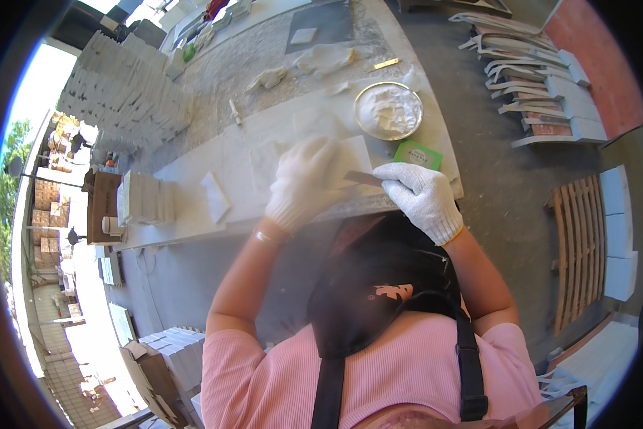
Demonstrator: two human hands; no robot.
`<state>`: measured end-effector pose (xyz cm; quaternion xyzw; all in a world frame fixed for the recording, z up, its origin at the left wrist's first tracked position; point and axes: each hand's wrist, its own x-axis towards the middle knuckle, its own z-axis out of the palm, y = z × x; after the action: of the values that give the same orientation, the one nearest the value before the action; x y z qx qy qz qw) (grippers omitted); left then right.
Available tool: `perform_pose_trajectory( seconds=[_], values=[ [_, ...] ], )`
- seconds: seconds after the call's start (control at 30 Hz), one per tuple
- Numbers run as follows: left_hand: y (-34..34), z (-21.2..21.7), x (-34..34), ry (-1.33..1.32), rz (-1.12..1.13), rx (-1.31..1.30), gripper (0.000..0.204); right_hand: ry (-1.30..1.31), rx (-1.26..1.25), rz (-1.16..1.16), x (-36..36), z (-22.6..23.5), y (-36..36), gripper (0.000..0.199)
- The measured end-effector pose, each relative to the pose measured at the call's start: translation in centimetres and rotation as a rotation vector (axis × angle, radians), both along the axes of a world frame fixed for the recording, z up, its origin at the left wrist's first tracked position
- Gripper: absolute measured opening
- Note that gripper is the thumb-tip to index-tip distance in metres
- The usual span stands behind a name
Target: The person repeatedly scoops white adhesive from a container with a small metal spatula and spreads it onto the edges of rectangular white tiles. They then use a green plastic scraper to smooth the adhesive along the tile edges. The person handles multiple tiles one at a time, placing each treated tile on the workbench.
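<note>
Head view: person in pink top and black apron, both hands gloved white, working at the near edge of a long pale table.
Left hand: palm down on a white tile at the near edge of the table, fingers spread apart and pressing flat on it, not gripping.
Right hand: at the near edge, just right of the left hand, fingers together and clamped on one end of a thin brown strip.
Strip: lies roughly level across the tile, free end pointing toward the left hand and touching or nearly touching its glove; can't tell which.
Tile: white, square-ish, mostly covered by the left hand; its right part shows.
Green pad: flat on the table just beyond the right hand, near the right-hand end of the table.
Metal bowl: round, holds white paste or powder, farther back than the green pad, toward the right end.
Small tile piece: white, lying alone left of the left hand, close to the near edge.
Tile stack: white tiles standing on edge toward the left end of the table.
Spare gloves: crumpled white, on the far side of the table, well apart from the hands.
Floor right of table: more white tiles beside a wooden pallet.
</note>
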<state>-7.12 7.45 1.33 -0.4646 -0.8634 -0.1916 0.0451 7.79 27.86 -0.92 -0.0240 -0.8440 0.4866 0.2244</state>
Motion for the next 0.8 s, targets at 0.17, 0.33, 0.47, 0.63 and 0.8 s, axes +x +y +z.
perform_pose_trajectory(
  seconds=[0.17,0.33,0.47,0.63,0.8],
  values=[
    [0.3,1.0,0.3,0.012,0.014,-0.051,0.074,-0.086,-0.221,-0.038,2.4,0.7,0.4,0.024],
    [-0.4,4.4,-0.7,-0.016,-0.101,-0.06,0.044,-0.182,-0.549,-0.17,4.0,1.5,2.1,0.03],
    [-0.6,6.5,-3.2,-0.024,0.013,-0.146,0.028,-0.199,-0.648,-0.228,4.7,1.5,2.7,0.033],
    [-0.5,6.7,-5.9,-0.37,0.007,-0.051,0.03,-0.208,-0.648,-0.289,3.4,0.1,4.1,0.033],
    [0.5,4.5,-7.0,-0.423,-0.036,-0.103,0.031,-0.133,-0.229,-0.333,-1.3,-2.4,7.2,0.031]
  ],
)
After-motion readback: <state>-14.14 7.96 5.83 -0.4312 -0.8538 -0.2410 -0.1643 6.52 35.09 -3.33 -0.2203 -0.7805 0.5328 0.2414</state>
